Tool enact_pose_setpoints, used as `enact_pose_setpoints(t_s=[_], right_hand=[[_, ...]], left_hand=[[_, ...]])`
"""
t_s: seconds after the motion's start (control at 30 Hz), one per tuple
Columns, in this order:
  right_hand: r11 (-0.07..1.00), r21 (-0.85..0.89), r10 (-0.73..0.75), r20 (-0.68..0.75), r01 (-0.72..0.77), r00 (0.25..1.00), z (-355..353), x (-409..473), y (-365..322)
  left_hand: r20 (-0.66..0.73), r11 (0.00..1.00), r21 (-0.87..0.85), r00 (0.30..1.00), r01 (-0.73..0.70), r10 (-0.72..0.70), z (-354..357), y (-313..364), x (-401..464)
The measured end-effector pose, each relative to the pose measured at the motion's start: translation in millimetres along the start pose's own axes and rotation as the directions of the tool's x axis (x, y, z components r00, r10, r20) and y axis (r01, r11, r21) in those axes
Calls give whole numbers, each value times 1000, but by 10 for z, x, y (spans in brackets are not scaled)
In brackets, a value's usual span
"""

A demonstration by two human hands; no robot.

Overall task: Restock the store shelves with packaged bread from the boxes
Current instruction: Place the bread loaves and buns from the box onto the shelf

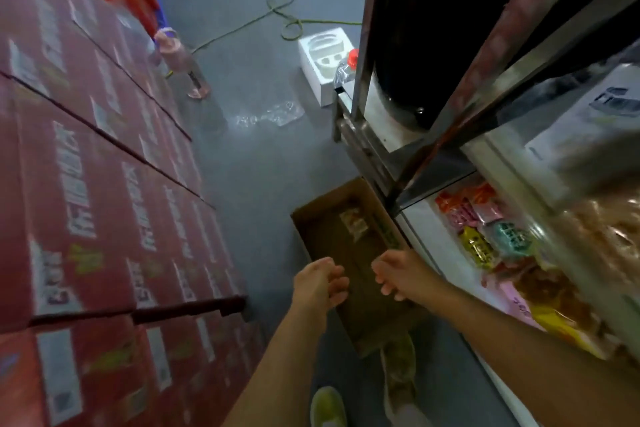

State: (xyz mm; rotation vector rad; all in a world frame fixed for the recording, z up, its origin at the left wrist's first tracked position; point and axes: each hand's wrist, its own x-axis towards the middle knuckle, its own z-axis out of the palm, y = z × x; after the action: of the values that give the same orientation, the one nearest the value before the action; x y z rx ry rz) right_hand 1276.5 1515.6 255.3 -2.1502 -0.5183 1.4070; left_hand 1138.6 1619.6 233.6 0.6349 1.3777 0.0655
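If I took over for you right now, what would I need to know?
Left hand: empty, fingers loosely curled, above the cardboard box.
Right hand: empty too, over the same box.
The box sits open on the floor beside the shelf; one bread packet shows inside.
Done: many packets already lie on the shelf.
Left: take out that packet and shelve it.

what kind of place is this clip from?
Probably a small shop's aisle or stockroom. Stacked red cartons line the left side, a metal shelf on the right holds packaged snacks, and an open cardboard box sits on the floor below both hands.
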Motion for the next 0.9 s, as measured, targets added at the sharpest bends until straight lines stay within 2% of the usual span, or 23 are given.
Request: enact_pose_setpoints(t_s=[0.2, 0.33, 0.47, 0.6, 0.7, 0.8, 0.9], right_hand=[[977, 130, 171, 17, -172, 985, 322, 1147, 730], [968, 121, 219, 5, -218, 976, 403, 1920, 1207], [985, 47, 167, -10, -166, 986, 428, 2597, 1452], [993, -14, 115, 9, -115, 993, 495, 3215, 1586], [993, -93, 79, 22, -77, 997, 576, 3603, 1660], [967, -255, 35, 57, -19, 998, 655, 3915, 1707], [900, -435, 21, 39, -2, 999, 704, 4171, 1738]], left_hand=[[-50, 981, -93, 983, 171, -176, 276, -663, 1349], [-96, 985, -58, 981, 165, -170, 475, -940, 2032], [-157, 990, -17, 978, 139, -140, 538, -1217, 2715], [-240, 981, 156, 968, 116, -76, 590, -1562, 3323], [-269, 925, 354, 962, 137, -40, 646, -1735, 3544], [-261, 863, 497, 964, 95, 44, 666, -1924, 3736], [-234, 834, 550, 967, 47, 100, 642, -2040, 3896]])
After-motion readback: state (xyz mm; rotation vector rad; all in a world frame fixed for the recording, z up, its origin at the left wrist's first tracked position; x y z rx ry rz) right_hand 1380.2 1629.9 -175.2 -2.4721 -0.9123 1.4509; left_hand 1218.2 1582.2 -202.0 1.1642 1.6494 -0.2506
